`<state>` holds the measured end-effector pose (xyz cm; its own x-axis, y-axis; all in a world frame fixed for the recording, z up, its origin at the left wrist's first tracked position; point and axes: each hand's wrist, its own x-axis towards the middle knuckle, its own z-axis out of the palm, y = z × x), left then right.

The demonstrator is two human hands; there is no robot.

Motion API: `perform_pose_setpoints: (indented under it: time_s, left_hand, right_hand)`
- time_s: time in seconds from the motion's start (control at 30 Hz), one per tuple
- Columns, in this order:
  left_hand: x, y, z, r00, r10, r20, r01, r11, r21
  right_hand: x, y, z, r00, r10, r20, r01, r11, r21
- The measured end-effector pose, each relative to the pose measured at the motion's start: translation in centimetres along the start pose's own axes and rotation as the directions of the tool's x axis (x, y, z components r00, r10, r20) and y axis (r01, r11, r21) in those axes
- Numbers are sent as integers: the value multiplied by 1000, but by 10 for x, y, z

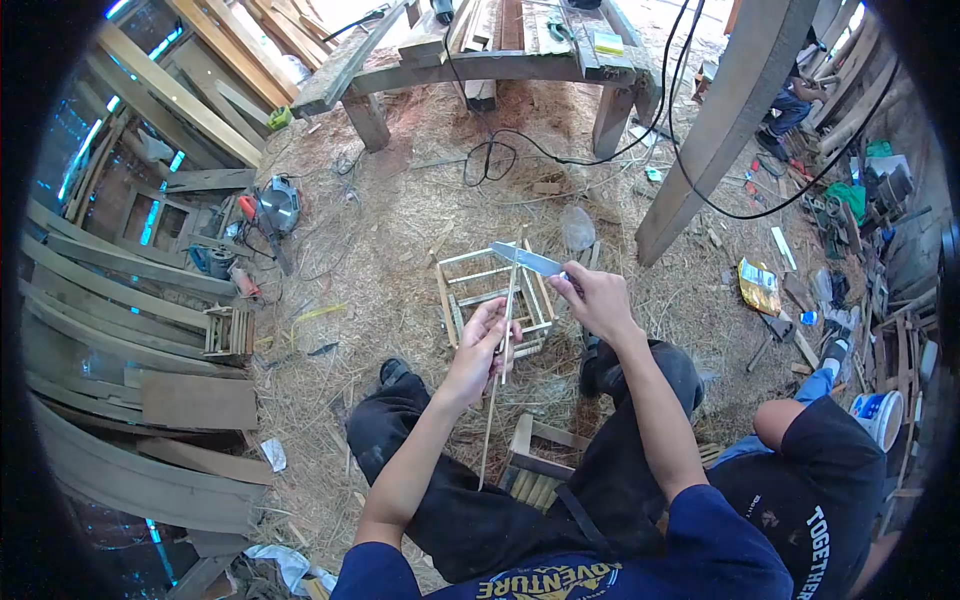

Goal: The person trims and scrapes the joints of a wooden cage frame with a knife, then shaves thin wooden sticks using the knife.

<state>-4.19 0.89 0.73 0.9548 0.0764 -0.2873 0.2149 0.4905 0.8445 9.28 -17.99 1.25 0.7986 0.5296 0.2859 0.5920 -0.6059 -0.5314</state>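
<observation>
My left hand is closed around a thin wooden strip, which stands nearly upright in the view, its lower end over my lap. My right hand grips a knife by its handle. The broad metal blade points left and crosses the strip near its upper end; whether it is cutting in, I cannot tell. Beneath both hands, a small frame of thin wooden sticks rests on the ground between my feet, partly hidden by my left hand and the strip.
A wooden workbench stands ahead, beside a slanting post with hanging black cables. At left lie a circular saw and leaning planks. A co-worker in a black shirt sits close on my right; another person is farther back. Shavings cover the ground.
</observation>
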Motion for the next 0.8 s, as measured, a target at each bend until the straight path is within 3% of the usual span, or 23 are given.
perform_pose_setpoints:
  time_s: [0.17,0.3,0.4,0.5,0.53,0.67,0.8]
  left_hand:
    - [-2,-2,-2,998,-53,40,54,997,-47]
    - [-6,1,4,994,-95,-62,96,995,14]
    - [-5,-5,-5,999,-51,14,49,992,119]
    - [-18,-3,5,983,-182,36,180,983,47]
    - [-23,-3,9,987,-158,-1,158,986,54]
    - [-26,5,2,992,-116,50,107,981,164]
    - [-29,-1,2,989,-140,54,131,981,143]
  right_hand:
    - [-4,-4,1,996,55,72,-62,993,98]
    - [-5,-9,2,998,35,54,-42,991,127]
    - [-5,-16,0,982,-189,-10,189,976,108]
    - [-9,-18,8,928,-365,-76,371,925,80]
    - [-10,-16,9,909,-405,-100,408,913,9]
    - [-5,4,-10,898,-399,-184,371,913,-167]
    - [-15,6,-4,934,-337,-118,323,938,-125]
